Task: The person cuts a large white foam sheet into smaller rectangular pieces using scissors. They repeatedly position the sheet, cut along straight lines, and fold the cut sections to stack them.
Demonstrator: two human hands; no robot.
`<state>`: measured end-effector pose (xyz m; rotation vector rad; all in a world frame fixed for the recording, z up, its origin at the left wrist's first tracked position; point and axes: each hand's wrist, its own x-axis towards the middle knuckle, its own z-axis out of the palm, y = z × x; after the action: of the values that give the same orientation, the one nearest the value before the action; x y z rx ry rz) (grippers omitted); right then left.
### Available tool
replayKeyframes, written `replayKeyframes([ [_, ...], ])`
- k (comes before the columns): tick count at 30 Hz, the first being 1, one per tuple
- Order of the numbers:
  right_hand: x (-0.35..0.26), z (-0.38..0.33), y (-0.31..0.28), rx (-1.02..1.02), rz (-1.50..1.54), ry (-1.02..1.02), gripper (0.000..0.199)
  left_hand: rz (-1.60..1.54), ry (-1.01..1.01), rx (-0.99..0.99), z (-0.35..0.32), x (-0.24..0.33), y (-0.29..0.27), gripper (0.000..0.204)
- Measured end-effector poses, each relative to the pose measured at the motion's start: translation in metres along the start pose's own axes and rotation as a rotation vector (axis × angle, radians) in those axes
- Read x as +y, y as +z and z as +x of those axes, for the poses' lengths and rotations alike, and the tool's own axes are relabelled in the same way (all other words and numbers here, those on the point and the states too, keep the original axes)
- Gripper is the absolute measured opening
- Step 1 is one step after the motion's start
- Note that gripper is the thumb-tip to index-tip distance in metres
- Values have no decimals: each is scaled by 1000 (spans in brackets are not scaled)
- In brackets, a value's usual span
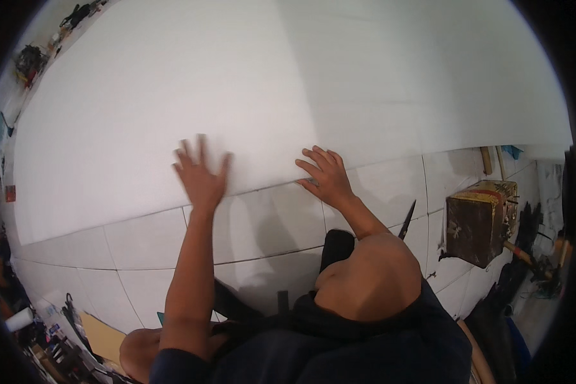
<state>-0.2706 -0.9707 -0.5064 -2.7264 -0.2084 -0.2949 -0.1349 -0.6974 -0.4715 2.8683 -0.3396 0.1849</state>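
The large white sheet (pixel 288 83) covers most of the white tiled floor (pixel 262 224), and its far edges run out of the picture, so its full size cannot be seen. Its surface looks smooth and matte, maybe foam or thick paper; the material is hard to tell. The left hand (pixel 200 176) is blurred, with fingers spread open, flat near the front edge of the sheet and grasping nothing. The right hand (pixel 326 176) rests open on the same edge, fingers stretched, also holding nothing. A dark pointed tool (pixel 408 219) lies on the tiles, half hidden behind the right knee. A worn wooden box (pixel 480 221) stands at the right, beside dark clutter that cannot be identified.
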Motion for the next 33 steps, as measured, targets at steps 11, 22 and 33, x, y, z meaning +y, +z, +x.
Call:
replayKeyframes([
  [11, 8, 19, -34, 160, 71, 111, 60, 54, 145, -222, -4, 26, 32, 89],
  [22, -3, 85, 1, -163, -62, 126, 70, 27, 164, -135, 2, 16, 30, 88],
  [33, 43, 33, -4, 134, 235, 168, 43, -130, 572, -313, -19, 46, 37, 83],
])
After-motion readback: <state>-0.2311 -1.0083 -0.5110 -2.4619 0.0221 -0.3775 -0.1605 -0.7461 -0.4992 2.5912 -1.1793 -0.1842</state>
